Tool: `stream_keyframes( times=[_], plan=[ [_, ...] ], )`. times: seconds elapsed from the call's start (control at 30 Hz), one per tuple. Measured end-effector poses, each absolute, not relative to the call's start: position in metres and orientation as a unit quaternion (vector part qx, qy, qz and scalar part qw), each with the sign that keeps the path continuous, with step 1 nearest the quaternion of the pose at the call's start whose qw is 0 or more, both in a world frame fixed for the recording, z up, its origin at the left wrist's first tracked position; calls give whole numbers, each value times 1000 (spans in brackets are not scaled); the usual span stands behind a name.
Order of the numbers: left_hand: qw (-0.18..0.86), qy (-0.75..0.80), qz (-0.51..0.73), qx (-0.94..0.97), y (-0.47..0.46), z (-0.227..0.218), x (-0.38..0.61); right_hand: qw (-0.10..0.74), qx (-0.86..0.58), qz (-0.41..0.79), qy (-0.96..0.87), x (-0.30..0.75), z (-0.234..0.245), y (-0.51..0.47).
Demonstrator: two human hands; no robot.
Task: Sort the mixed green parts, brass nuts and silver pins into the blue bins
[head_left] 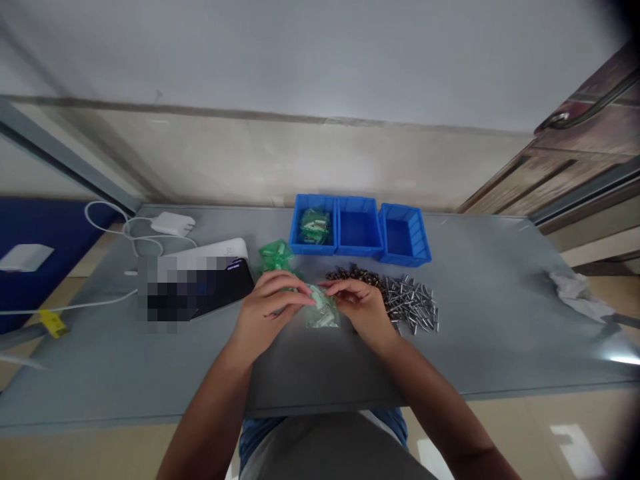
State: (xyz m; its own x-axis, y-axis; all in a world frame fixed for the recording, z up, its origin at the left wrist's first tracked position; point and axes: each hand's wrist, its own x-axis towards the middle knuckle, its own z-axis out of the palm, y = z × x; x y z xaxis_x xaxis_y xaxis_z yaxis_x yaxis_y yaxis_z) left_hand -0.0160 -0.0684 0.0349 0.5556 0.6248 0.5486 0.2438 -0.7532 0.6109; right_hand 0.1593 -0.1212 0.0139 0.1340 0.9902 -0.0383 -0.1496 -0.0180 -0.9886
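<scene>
Along the near side of the long grey bench [320, 377], the person's light top [320, 447] and blue jeans [260, 430] show just below its front edge. Both forearms reach over that edge, and the hands meet near the middle. The left hand [265, 310] has a narrow grip, its thumb and fingertips pinching the upper left part of a small, clear, green-tinted plastic bag [324, 318] with pale pieces inside. The right hand [364, 308] also has a narrow grip, its thumb and forefinger closed on the bag's upper right edge. The bag sits between the hands, above or on the bench; which of these cannot be told.

Beside and partly behind the right hand lies a loose heap of silver metal pins [415, 305], adjoining a pile of dark brassy pieces [345, 273]. To the left are a black phone [225, 288] and, behind it, a rounded white bar [235, 249]. A bright green plastic bundle [277, 252] lies just beyond the left hand.

Farther back stand three blue plastic bins in a row; the left bin [314, 251] holds greenish bags of pale pieces [315, 227]. A white charger [173, 224] lies at the far left, before the pale wall [300, 157].
</scene>
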Motion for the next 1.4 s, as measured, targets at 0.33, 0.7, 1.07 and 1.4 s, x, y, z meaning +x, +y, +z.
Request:
stream_keyframes(
  times=[0.33, 0.7, 1.07, 1.4],
  plan=[
    [481, 368, 423, 674, -74, 23, -6, 539, -543, 461, -450, 157, 18, -126],
    [460, 275, 352, 767, -81, 32, -9, 522, -452, 637, -342, 159, 20, -121],
    [300, 378, 372, 793, -66, 27, -13, 518, -467, 610, -376, 161, 30, -126],
    [486, 359, 278, 747, -70, 10, -3, 507, -551, 293, -595, 157, 41, -133]
  ],
)
